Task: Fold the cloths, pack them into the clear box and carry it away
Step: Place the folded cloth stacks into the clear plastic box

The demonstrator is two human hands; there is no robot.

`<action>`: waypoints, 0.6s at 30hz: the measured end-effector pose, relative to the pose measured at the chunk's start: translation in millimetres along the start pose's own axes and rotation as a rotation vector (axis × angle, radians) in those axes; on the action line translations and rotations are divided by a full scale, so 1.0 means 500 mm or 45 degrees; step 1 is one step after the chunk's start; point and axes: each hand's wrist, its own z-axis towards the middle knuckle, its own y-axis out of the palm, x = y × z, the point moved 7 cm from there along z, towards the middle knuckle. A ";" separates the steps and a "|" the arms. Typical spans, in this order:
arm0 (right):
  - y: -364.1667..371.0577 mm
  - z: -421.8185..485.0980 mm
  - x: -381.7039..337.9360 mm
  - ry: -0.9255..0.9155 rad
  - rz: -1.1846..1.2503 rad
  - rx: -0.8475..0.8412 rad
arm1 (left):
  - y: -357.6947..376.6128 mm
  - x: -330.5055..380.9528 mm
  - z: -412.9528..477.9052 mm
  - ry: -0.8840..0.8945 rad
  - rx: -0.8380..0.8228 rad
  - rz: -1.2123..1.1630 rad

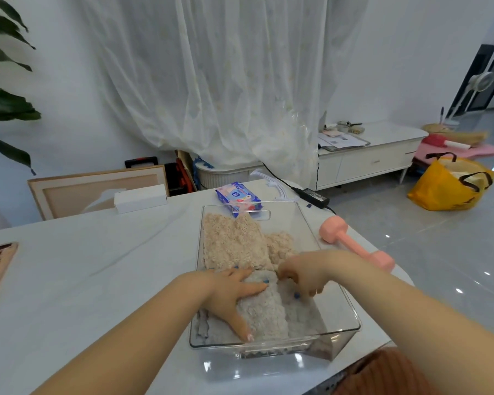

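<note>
The clear box (351, 320) stands on the white table near its front right corner. A fluffy beige cloth (234, 240) lies folded in the box's far half. A paler grey-white fluffy cloth (268, 312) fills the near half. My left hand (228, 295) lies flat on the pale cloth with fingers spread, pressing it down. My right hand (300, 273) reaches into the box from the right, its fingers curled down into the pale cloth where the two cloths meet.
A pink dumbbell (354, 246) lies just right of the box. A blue wipes pack (238, 196), a black power adapter (315, 196) and a white carton (140, 198) sit at the table's far edge. A yellow bag (451, 186) stands on the floor.
</note>
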 end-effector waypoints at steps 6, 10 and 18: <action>-0.098 0.079 -0.003 -0.089 -0.238 0.461 | -0.092 0.011 -0.017 -0.109 0.389 -0.019; -0.052 0.158 0.029 -0.007 -0.343 0.154 | -0.021 -0.008 0.021 -0.261 0.110 0.049; -0.020 0.178 0.054 0.297 -0.758 0.178 | 0.002 -0.014 0.030 -0.221 0.120 0.080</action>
